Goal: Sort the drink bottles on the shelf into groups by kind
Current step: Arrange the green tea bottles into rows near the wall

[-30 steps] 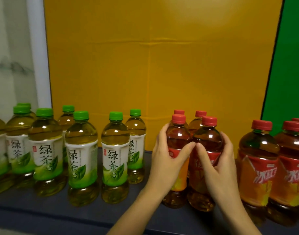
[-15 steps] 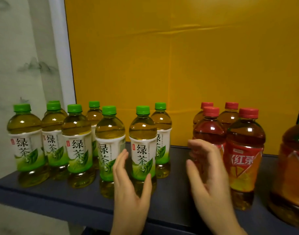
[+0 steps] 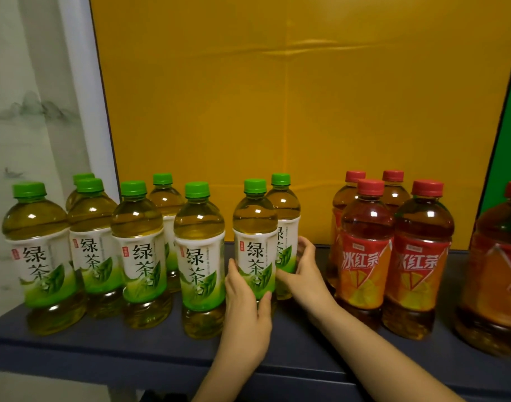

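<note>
On the shelf (image 3: 103,352), green tea bottles (image 3: 138,250) stand toward its left end, red tea bottles (image 3: 367,256) toward its right. The left hand (image 3: 245,309) grips the front green tea bottle (image 3: 255,227); the right hand (image 3: 303,274) apparently cups the rear green tea bottle (image 3: 284,210). Slide both left, upright.

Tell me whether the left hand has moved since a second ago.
Yes. The left hand went leftward, off the red-cap bottles and onto a green-cap bottle.
</note>
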Demonstrator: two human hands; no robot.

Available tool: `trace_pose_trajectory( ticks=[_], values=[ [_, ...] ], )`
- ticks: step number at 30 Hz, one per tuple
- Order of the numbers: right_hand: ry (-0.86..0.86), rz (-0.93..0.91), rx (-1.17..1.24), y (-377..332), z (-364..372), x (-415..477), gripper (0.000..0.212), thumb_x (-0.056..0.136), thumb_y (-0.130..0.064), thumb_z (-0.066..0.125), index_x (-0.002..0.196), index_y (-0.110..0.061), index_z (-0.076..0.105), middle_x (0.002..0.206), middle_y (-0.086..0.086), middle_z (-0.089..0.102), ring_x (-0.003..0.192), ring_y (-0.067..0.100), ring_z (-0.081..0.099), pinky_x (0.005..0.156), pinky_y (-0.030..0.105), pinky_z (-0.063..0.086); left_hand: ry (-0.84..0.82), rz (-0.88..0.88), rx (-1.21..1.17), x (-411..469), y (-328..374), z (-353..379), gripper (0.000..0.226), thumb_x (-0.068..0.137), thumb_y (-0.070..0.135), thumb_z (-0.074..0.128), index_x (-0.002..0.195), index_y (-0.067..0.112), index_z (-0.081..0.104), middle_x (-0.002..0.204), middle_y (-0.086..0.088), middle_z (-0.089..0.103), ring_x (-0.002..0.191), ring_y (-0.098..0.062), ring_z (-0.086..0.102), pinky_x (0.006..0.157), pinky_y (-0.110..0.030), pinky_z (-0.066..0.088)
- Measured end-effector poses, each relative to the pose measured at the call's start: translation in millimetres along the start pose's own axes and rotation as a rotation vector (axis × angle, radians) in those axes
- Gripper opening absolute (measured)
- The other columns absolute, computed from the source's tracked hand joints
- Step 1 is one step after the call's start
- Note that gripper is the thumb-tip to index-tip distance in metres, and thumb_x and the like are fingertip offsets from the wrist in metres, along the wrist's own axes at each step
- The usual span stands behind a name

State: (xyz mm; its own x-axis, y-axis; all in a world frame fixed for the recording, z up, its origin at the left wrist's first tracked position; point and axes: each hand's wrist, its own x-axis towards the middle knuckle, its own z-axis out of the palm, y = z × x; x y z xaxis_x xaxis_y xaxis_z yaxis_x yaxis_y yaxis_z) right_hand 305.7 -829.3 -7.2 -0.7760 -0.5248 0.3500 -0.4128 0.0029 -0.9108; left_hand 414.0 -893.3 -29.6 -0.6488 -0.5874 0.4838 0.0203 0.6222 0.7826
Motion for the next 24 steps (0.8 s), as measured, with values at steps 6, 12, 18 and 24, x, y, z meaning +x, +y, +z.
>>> trace_pose_trajectory(
  ticks=[6,12,18,24],
  values=[
    [0.071,-0.038,-0.068,-0.1,4.5,-4.1,0.068,0.083,-0.007,0.064,0.134,-0.013,0.018,0.125,0.001,0.049,0.114,0.012,0.051,0.094,0.025,0.044,-0.001,-0.072,-0.002,19.0,0.1,0.4,0.08,0.089,0.007,0.054,0.146,0.003,-0.002,0.15,-0.014,0.016,0.141,-0.024,0.017,0.115,-0.04,0.023],
    [0.078,-0.08,-0.095,1.0,1.4,-15.1,0.071,0.087,-0.007,0.059,0.141,-0.012,0.012,0.125,-0.007,0.037,0.116,0.003,0.039,0.094,0.017,0.034,0.006,-0.139,-0.022,37.3,-1.7,5.5,0.077,0.086,0.002,0.056,0.144,0.0,0.006,0.148,-0.018,0.02,0.14,-0.028,0.02,0.115,-0.042,0.022],
    [0.102,-0.12,-0.162,4.6,2.0,-15.2,0.072,0.086,-0.01,0.06,0.142,-0.012,0.015,0.14,0.004,0.034,0.124,0.004,0.032,0.1,0.017,0.028,-0.019,-0.167,-0.089,48.2,-7.4,5.9,0.073,0.083,0.0,0.058,0.142,0.002,0.014,0.146,-0.017,0.025,0.139,-0.028,0.022,0.114,-0.043,0.024],
    [0.135,-0.136,-0.208,4.7,2.7,-17.0,0.072,0.084,-0.01,0.062,0.143,-0.011,0.02,0.141,0.005,0.039,0.129,0.012,0.036,0.104,0.023,0.031,-0.01,-0.167,-0.077,44.6,-7.6,9.1,0.081,0.086,0.003,0.055,0.146,0.004,0.001,0.153,-0.016,0.013,0.143,-0.028,0.013,0.116,-0.044,0.019]
  ],
)
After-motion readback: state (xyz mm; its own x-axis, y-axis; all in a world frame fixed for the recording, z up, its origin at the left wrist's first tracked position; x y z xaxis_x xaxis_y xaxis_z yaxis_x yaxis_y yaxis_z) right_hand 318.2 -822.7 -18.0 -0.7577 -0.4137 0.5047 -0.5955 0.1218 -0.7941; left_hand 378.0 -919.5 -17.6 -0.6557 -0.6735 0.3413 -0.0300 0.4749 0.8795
